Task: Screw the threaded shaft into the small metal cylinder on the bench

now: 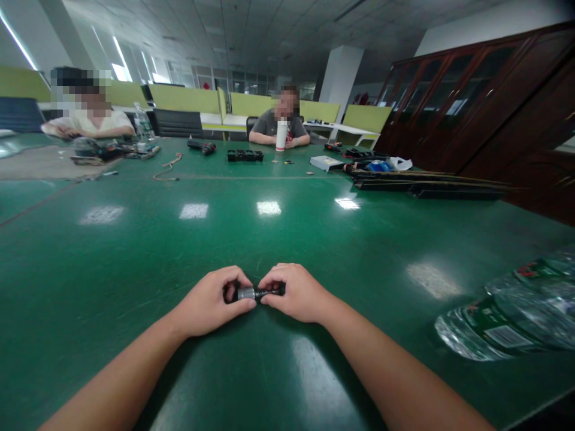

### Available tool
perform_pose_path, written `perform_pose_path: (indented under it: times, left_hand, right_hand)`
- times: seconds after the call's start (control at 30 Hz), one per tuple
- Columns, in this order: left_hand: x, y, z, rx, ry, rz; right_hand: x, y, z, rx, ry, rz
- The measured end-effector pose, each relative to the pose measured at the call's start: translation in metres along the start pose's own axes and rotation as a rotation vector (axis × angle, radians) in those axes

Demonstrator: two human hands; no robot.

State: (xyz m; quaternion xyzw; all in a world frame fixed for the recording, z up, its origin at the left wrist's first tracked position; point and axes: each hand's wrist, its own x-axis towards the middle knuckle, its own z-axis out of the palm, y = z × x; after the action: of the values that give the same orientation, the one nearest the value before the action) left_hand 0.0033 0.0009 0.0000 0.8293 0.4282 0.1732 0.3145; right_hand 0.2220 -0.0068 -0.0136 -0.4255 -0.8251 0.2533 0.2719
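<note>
A small metal cylinder with a thin threaded or spring-like shaft lies between my hands, low over the green table. My left hand has its thumb and fingers closed around the silver cylinder, whose dark end is at the palm. On the other side, my right hand pinches the shaft end, where a dark piece shows beside the fingers. The fingertips of both hands are close together. What exactly the part is cannot be made out.
Clear plastic bottles lie at the right. Across the table are a power drill, a black part, a cord, a white cup, a silver box and long dark strips. Two people sit opposite.
</note>
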Motion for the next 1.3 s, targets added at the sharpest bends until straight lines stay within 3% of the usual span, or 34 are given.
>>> perform_pose_path:
  times: [1.3]
  left_hand:
    - [0.0016,0.0017,-0.0004,0.031,-0.013,-0.039]
  right_hand:
    - [-0.0001,0.0004,-0.0011,-0.088,-0.016,-0.074]
